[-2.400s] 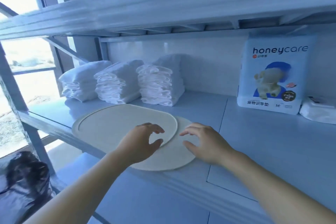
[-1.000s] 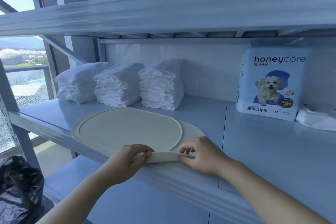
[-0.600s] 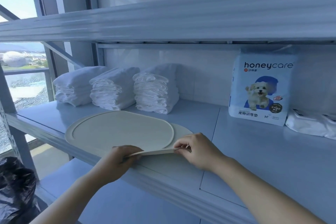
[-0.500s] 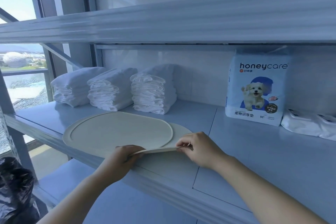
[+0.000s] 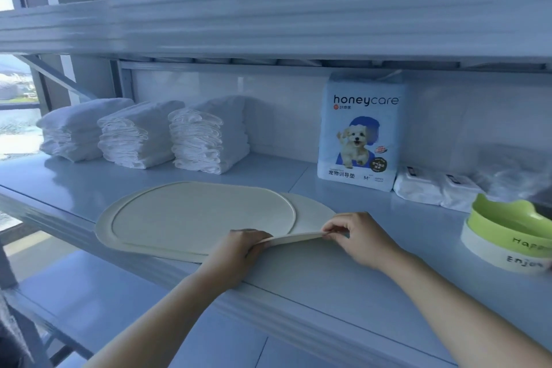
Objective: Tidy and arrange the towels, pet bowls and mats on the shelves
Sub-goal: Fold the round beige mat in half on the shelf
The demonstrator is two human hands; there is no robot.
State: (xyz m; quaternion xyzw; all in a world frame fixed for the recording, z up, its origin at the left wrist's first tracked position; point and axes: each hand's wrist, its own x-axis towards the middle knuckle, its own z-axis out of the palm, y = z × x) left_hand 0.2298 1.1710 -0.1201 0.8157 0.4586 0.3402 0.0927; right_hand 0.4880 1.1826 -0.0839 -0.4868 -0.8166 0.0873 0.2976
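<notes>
Three towel stacks [image 5: 140, 133] sit at centre left on the shelf [image 5: 418, 218], with two overlapping cream mats [image 5: 194, 218] lying in front. The left hand [image 5: 236, 254] and right hand [image 5: 358, 239] each pinch the mats' lifted near edge. A green bowl [image 5: 507, 233] stands at far right.

This is looking like a storeroom for pet supplies. A pale blue-grey metal shelving rack [image 5: 298, 299] is standing against a white tiled wall [image 5: 283, 104] beside a large window [image 5: 12, 134]. Its middle shelf is carrying stock side by side: three stacks of folded white towels [image 5: 140, 134], a white-and-blue "honeycare" pack of pet training pads with a puppy printed on it [image 5: 358, 134], sealed white packets [image 5: 424, 188], a green-and-white plastic pet bowl [image 5: 504, 236] and two cream oval mats [image 5: 194, 218].
</notes>
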